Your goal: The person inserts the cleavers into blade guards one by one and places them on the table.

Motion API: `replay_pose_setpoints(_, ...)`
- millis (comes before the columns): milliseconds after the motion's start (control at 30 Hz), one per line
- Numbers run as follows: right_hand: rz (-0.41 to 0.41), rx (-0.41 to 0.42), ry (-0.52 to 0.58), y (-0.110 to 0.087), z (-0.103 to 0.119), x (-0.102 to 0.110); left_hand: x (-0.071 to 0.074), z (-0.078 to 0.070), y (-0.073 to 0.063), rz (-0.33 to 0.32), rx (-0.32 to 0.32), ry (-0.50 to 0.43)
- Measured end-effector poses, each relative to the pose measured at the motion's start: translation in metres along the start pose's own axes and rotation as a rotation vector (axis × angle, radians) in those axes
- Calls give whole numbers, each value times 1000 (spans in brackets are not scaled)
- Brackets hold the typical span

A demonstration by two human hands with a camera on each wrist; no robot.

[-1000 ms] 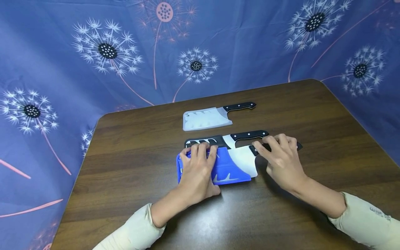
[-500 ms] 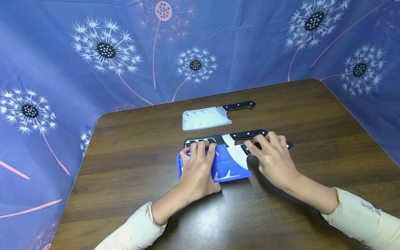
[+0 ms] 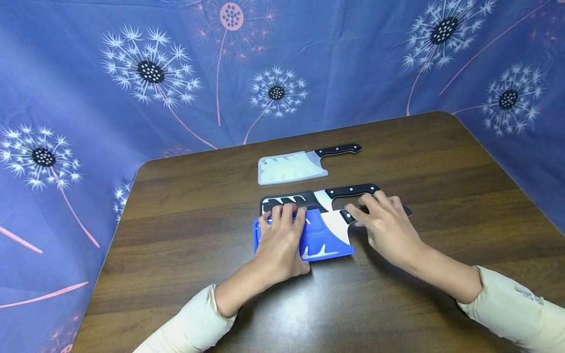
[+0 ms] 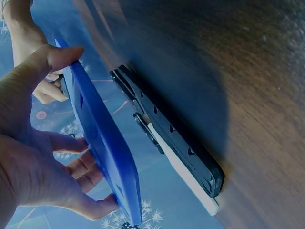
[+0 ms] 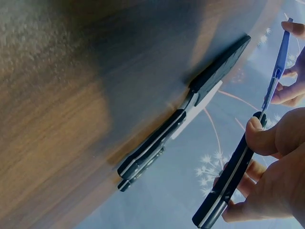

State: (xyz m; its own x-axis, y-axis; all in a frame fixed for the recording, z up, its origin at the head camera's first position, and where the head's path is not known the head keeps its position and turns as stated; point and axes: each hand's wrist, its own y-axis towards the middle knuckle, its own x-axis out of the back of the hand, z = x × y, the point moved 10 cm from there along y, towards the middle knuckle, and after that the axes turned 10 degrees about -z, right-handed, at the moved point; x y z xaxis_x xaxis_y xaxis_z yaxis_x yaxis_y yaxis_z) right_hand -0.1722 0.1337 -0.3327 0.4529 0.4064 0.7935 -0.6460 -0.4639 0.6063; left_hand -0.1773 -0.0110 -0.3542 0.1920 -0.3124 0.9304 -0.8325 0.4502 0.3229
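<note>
My left hand [image 3: 282,242] grips a blue blade cover [image 3: 320,238], thumb on its near edge and fingertips along its far edge. A cleaver [image 3: 337,225] has most of its blade inside that cover, with a strip of bare metal showing at the right end. Its black riveted handle [image 5: 224,186] is pinched between the thumb and fingers of my right hand [image 3: 388,228]. The left wrist view shows the blue cover raised off the table. Just behind lies a second cleaver [image 3: 350,190] in a black cover [image 3: 311,197], partly hidden by the blue one.
A third cleaver [image 3: 340,149] in a translucent white cover [image 3: 289,168] lies farther back on the wooden table [image 3: 185,206]. Behind the table's far edge hangs a blue cloth [image 3: 353,59] with a dandelion print.
My right hand has moved left with the cleaver, and less bare blade shows outside the blue cover than a second ago. The left hand stays nearly in place. The other cleavers have not moved.
</note>
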Motion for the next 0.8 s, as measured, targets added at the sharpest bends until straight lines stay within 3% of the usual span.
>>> replay_pose_setpoints(533, 39, -11, 17, -10, 1, -10, -17, 1, -5, 161, 38, 3)
replay_pose_setpoints(800, 135, -28, 30, -17, 3, -22, -30, -3, -11, 259, 46, 8)
